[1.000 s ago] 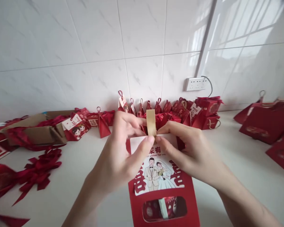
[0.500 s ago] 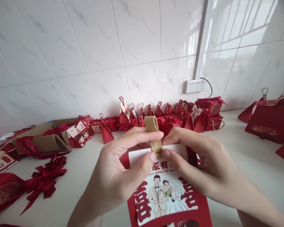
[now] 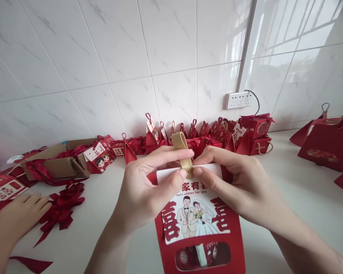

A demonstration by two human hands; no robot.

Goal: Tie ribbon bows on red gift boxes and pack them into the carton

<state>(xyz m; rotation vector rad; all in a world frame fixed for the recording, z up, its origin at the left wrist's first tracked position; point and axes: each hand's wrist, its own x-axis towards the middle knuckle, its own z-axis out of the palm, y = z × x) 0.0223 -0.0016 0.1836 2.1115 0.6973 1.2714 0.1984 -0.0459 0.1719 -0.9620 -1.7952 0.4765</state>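
Note:
A red gift box [image 3: 167,251] with a white printed card of a wedding couple on its front is upright before me. Through its oval window packets [image 3: 202,254] show inside. A gold strap loop [image 3: 179,140] rises from its top edge. My left hand [image 3: 151,182] pinches the top at the strap's left side, thumb in front and index finger across the strap. My right hand [image 3: 231,182] pinches the same edge from the right, its thumb by the strap's lower end. The fingers behind the box are partly hidden.
Small red gift boxes [image 3: 153,135] line the tiled wall. A cardboard box with ribbons [image 3: 53,167] stands left. Another person's hand [image 3: 23,213] is near a dark red ribbon bow [image 3: 65,205]. Larger red boxes [image 3: 321,148] stand right, and a power strip [image 3: 239,100] is on the wall.
The gift box and both my hands sit slightly higher in view, and its window shows more. Another person's hand has come further in at left, by the bow.

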